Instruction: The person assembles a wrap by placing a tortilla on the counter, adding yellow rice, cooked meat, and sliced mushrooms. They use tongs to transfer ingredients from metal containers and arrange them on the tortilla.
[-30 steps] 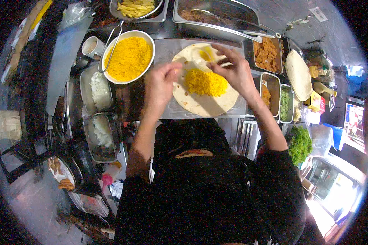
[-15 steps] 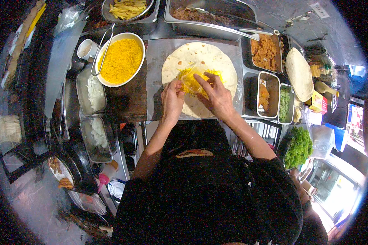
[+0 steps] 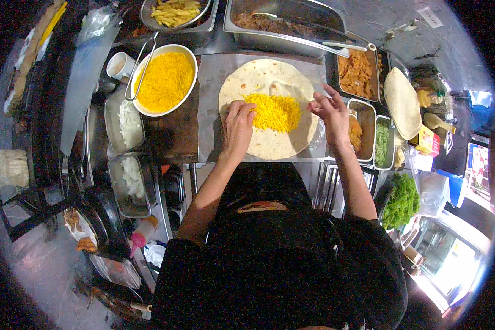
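A round flatbread [image 3: 275,147] lies on a pale sheet [image 3: 208,74] on the counter. Yellow rice [image 3: 275,114] is heaped in its middle. My left hand [image 3: 238,129] is at the heap's left edge, fingers bent and together; whatever they may pinch is hidden. To the right of the heap, my right hand [image 3: 333,113] is raised over the bread's edge. Its thumb and fingers pinch the side of a see-through plastic cup [image 3: 291,89], which is blurred and hard to make out against the bread.
Left stand a bowl of yellow rice [image 3: 165,82] with tongs [image 3: 143,69], a white mug [image 3: 119,66] and two tubs of chopped white food [image 3: 129,124]. Metal trays of meat [image 3: 269,25] and orange chunks [image 3: 357,74] line the back and right. More flatbread [image 3: 402,103] and lettuce [image 3: 400,203] lie right.
The cup has come off the rice, leaving a heap on the flatbread. My right hand has moved right, away from my left hand, which stays near the heap's left side.
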Demonstrator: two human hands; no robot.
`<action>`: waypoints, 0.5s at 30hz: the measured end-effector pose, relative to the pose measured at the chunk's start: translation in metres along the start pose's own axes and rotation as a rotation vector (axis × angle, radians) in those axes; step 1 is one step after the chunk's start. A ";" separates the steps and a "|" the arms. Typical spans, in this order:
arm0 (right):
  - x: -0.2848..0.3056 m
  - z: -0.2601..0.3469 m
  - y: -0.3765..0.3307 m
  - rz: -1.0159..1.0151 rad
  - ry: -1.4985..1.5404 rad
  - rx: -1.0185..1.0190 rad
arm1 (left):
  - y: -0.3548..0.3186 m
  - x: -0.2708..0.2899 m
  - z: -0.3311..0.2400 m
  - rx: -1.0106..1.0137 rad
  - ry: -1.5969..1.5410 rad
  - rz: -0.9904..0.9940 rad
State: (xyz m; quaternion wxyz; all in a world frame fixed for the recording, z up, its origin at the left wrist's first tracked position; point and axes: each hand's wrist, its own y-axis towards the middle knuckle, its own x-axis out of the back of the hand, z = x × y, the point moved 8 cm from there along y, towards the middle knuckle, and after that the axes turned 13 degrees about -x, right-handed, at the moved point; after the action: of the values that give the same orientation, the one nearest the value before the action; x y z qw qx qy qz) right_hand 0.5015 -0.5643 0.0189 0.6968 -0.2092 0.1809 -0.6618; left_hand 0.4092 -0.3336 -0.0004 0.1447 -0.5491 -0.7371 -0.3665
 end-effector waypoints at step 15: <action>-0.203 0.099 -0.022 0.449 -0.418 0.516 | -0.012 -0.027 0.008 -0.099 0.168 0.227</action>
State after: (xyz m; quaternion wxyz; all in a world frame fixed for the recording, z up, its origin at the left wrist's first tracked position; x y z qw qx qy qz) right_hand 0.5229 -0.3573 0.1095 0.8757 -0.1127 -0.0958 -0.4597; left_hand 0.4091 -0.3491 -0.0273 0.2192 -0.6026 -0.6368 -0.4282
